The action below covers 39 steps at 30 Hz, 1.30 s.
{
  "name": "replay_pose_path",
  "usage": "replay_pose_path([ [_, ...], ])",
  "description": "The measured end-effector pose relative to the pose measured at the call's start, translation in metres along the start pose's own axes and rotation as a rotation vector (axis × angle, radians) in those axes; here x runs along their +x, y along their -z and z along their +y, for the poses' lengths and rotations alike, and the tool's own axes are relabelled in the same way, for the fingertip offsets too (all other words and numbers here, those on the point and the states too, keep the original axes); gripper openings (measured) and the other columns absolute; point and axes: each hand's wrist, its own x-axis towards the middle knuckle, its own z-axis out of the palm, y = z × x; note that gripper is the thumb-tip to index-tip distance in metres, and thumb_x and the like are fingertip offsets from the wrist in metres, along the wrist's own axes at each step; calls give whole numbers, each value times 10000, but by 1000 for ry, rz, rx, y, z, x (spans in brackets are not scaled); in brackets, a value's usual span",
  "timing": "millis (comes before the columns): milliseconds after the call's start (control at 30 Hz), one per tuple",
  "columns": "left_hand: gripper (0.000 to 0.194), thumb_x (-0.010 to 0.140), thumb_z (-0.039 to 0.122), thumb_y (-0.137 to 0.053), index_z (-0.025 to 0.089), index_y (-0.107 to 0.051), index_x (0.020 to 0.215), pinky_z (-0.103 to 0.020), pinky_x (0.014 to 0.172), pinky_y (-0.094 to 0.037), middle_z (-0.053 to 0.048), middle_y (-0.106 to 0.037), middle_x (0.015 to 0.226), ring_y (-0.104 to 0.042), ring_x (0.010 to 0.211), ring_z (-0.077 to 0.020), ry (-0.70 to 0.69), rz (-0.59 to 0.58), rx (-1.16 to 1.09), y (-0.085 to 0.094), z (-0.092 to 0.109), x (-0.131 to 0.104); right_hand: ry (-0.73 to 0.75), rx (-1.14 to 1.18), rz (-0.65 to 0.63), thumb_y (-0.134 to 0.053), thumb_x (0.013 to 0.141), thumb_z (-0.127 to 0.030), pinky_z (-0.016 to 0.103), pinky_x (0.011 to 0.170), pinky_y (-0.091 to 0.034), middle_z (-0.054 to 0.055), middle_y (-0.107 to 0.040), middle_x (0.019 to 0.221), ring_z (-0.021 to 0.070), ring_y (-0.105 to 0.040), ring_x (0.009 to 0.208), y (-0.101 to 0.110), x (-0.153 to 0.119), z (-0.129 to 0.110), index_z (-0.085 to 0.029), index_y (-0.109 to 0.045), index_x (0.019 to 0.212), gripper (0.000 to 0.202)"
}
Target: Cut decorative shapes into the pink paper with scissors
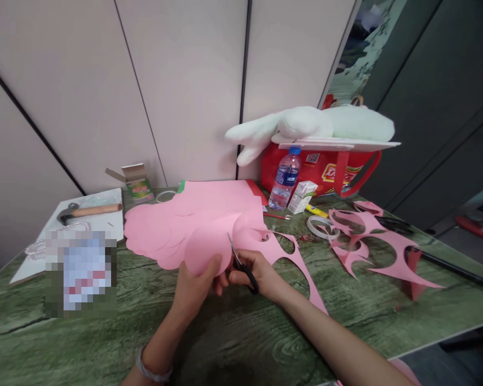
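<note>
Between the fingers and thumb of my left hand (199, 279) is a round piece of pink paper (206, 247), held near its lower edge. My right hand (255, 271) is closed around black-handled scissors (241, 262), whose blades point up and to the left along the paper's right edge. Both hands are close together, just above the table. Behind them lies a spread of overlapping pink paper pieces (148, 233) with rounded edges, next to larger pink sheets (221, 195). A cut-out pink sheet (301, 268) with curved gaps extends to the right of my right hand.
Pink paper scraps (380, 236) and a tape roll (323, 227) lie at right. A water bottle (285, 179), a small white box (302, 197) and a red bag (326, 171) stand behind. At left, a hammer (92, 210) rests on a white board (115, 228) near an opened box (139, 185).
</note>
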Motion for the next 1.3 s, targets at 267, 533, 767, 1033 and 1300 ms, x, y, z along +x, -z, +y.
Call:
replay_pose_path([
  [267,381,761,348,-623,153,-578,437,-210,347,-340,-6,-550,391,-453,319,-87,35,-14,-83,0,-1,3,-86,-147,125,-710,728,-561,288,612,-439,25,-611,670,177,-583,671,3,-3,3,-169,-545,741,426],
  [533,383,756,350,-648,135,-578,447,-205,331,-313,-8,-548,396,-434,310,-77,31,-1,-151,2,-3,4,-87,-211,209,-722,708,-554,227,465,-330,-37,-497,584,94,-417,504,7,-5,9,-165,-528,730,435],
  [767,383,733,360,-661,133,-571,438,-210,323,-305,-9,-539,385,-429,298,-79,41,2,-150,2,-3,4,-97,-213,231,-718,668,-615,220,439,-345,-27,-525,581,92,-448,481,4,-4,6,-159,-528,706,495],
  [1033,398,734,374,-665,141,-556,430,-217,333,-290,-7,-523,385,-417,313,-77,36,25,-147,3,-4,5,-117,-192,260,-732,642,-618,207,407,-326,-39,-521,529,82,-439,430,3,-3,7,-162,-537,695,499],
  [1300,444,788,494,-588,136,-594,524,-223,329,-303,-22,-577,447,-437,307,-87,33,21,-202,1,-4,6,-101,-155,259,-746,649,-595,212,417,-351,-43,-514,542,74,-431,430,1,-4,10,-160,-534,696,486],
])
